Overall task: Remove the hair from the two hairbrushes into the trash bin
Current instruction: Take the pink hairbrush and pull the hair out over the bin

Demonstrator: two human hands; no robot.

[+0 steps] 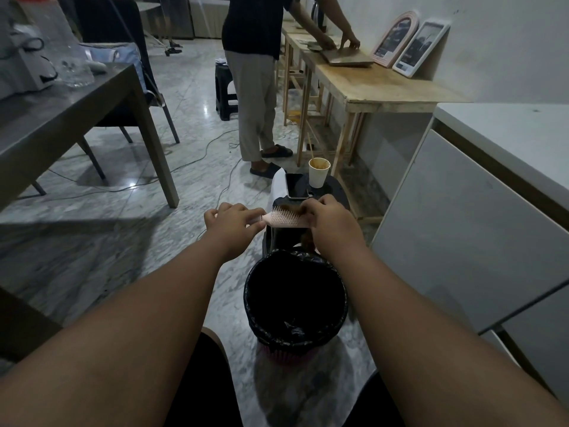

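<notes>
Marble flooring [92, 257] in grey and white fills the room around us, with a dark table [70, 118] at far left and a long wooden bench [385, 87] along the right wall, where a person in a dark top [255, 57] stands bent over it. Nearer on our right is a white cabinet [462, 226].

Directly below us, between our forearms, stands the trash bin [295, 306], lined with a black bag, its mouth open. Just beyond it is a small black stool [335, 186] carrying a paper cup [319, 171] and a phone [296, 186].

Above the bin's far rim we hold a pink hairbrush [284, 219] level, bristles facing up. Our left hand [232, 224] is curled closed around its handle, which is mostly hidden in the fist. Our right hand [331, 224] covers the far end of the brush head, fingers bent down and pinched onto a brown clump of hair [291, 208] sitting on the bristles next to the fingertips. More brown hair [308, 240] shows beneath the right hand, hanging over the bin's rim. We cannot see a second brush.
</notes>
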